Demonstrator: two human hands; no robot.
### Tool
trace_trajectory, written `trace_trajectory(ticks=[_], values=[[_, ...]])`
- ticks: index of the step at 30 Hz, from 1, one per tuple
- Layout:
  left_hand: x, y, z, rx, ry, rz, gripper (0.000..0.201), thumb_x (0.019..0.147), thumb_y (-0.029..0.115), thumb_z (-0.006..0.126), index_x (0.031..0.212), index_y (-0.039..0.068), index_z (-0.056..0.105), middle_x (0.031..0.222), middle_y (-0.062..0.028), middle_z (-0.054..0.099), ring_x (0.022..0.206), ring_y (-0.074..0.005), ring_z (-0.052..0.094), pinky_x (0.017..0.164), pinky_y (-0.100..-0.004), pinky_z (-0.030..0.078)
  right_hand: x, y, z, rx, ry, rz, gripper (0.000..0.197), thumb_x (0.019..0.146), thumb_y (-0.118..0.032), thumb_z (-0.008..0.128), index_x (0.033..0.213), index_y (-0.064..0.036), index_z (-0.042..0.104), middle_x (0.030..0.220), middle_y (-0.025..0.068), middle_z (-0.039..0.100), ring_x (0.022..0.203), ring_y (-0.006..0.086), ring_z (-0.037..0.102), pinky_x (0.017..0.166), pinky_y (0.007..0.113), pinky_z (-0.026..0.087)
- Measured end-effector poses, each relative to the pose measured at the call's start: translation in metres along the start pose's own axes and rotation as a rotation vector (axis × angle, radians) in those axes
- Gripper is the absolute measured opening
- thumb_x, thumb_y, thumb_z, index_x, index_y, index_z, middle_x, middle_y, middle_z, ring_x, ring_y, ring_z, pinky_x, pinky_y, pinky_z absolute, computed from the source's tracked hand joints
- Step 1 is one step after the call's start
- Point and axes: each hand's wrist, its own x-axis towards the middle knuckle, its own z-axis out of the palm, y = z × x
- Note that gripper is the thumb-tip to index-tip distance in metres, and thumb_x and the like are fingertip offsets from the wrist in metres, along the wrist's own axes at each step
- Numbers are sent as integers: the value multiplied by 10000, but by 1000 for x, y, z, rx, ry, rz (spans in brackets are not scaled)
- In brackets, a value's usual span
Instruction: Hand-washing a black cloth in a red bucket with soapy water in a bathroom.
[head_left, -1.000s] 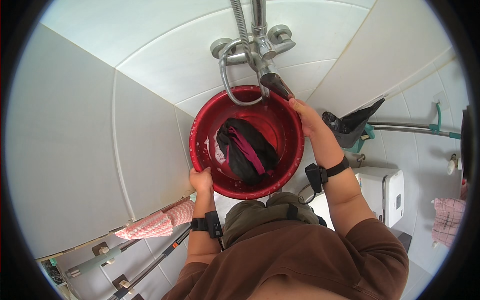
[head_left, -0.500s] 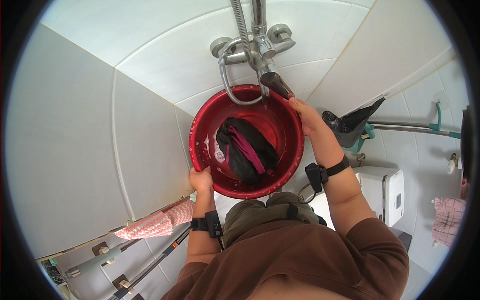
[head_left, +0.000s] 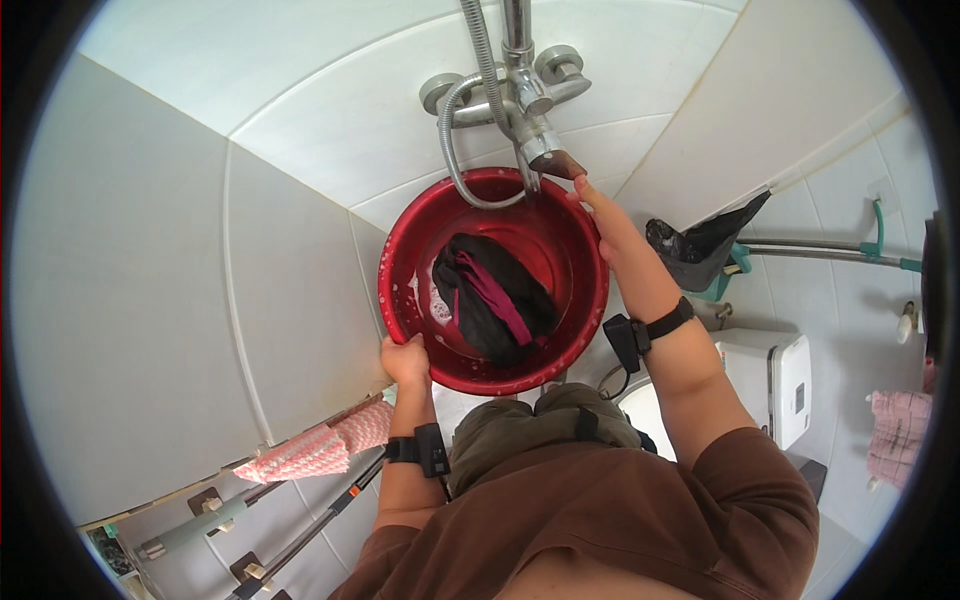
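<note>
Head view: is now raising mixer lever, upper centre, with loosely open right hand.
Still gripping red basin with left hand, centre of frame; perhaps changing water flow.

A textured pink-and-white towel showed at the lower left, just beside a pale wall panel and near a dark pole with an orange band. On the right, a black plastic bag hung near metal rails with green fittings, above a white boxy unit; a pink cloth hung farther right.
</note>
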Motion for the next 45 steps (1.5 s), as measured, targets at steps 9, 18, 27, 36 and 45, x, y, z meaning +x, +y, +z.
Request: trace_trajectory(ticks=[9, 18, 27, 36, 45], values=[[4, -3, 4, 98, -44, 75, 212, 680, -60, 619, 882, -14, 573, 830, -83, 634, 722, -175, 602, 690, -298, 477, 6, 35, -35, -110, 286, -214, 319, 762, -232, 678, 941, -7, 539, 864, 80, 580, 787, 181, 551, 736, 321, 456], [8, -55, 49, 242, -387, 227, 212, 684, -42, 635, 887, -23, 574, 858, -103, 635, 780, -198, 608, 726, -322, 476, -54, 111, -135, 164, 860, -204, 193, 759, -177, 620, 871, -33, 555, 831, 89, 589, 774, 192, 547, 721, 333, 447], [-66, -102, 137, 544, -920, 413, 247, 690, 42, 672, 917, -2, 586, 866, -131, 644, 774, -243, 623, 732, -339, 472, -217, 226, -255, 574, 1374, -252, 188, 778, -177, 578, 848, -3, 557, 818, 118, 595, 751, 218, 556, 722, 343, 445], [-229, -202, 218, 761, -1270, 589, 249, 684, 101, 687, 904, 15, 607, 856, -130, 643, 793, -257, 617, 730, -354, 468, -372, 312, -376, 735, 1730, -386, 152, 773, -156, 580, 803, -9, 558, 783, 83, 588, 730, 193, 544, 696, 315, 427], [-325, -300, 282, 960, -1368, 656, 263, 685, 135, 707, 894, 12, 608, 842, -145, 648, 784, -271, 624, 722, -359, 475, -431, 411, -497, 819, 1836, -434, 150, 765, -160, 603, 815, -21, 579, 787, 43, 582, 715, 151, 520, 687, 285, 411]])
